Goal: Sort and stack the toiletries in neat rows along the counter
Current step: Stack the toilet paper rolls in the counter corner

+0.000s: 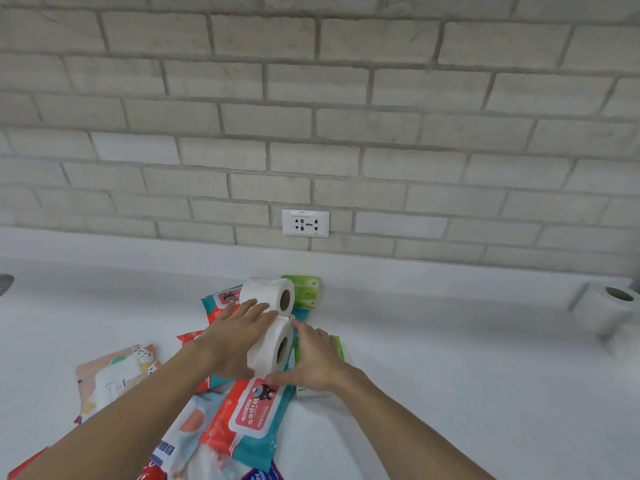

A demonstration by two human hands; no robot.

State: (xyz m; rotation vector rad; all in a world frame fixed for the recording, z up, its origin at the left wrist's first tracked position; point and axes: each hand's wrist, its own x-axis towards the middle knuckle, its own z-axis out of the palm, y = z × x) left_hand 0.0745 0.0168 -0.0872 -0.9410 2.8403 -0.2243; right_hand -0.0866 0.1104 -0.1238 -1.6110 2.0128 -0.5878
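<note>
White table (450, 375) below grey brick wall (311, 116). Two white toilet-paper rolls (272, 348) are laid on wipes packs (249, 417) mid-table toward the back edge, bracketed by left hand (239, 336) and right hand (317, 358), fingers straight, nothing gripped.

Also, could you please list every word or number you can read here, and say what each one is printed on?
"Wipes": on the red and teal wipes pack in the middle of the pile.
Brand line beside it: too blurred to read with certainty.
"80", apparently: on the far wipes pack.
Label on the wall socket: too small to read.
Letters on the blue pack at the bottom edge: cut off, unreadable.
</note>
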